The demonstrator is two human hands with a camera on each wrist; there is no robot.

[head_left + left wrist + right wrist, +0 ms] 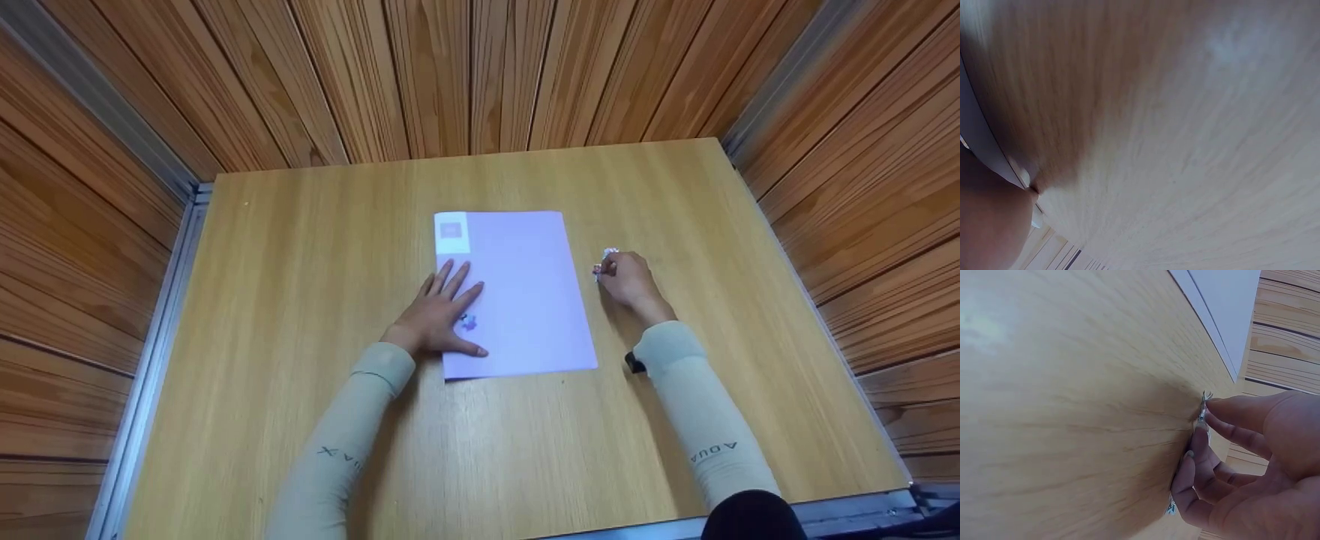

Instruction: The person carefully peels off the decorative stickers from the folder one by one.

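A lilac folder lies flat on the table, with a white label at its upper left corner. My left hand rests on its left edge, fingers spread. A small colourful sticker-like piece shows on the cover between thumb and forefinger. Right of the folder, my right hand pinches a small shiny flat piece between thumb and fingertip, close over the table. Another small patterned piece lies just beyond its curled fingers, partly hidden. The left wrist view shows mostly tabletop and a bit of hand.
The wooden table is bounded by plank walls at the back and sides. A metal rail runs along the left edge. A black rounded object overlaps the front right edge, near the right sleeve.
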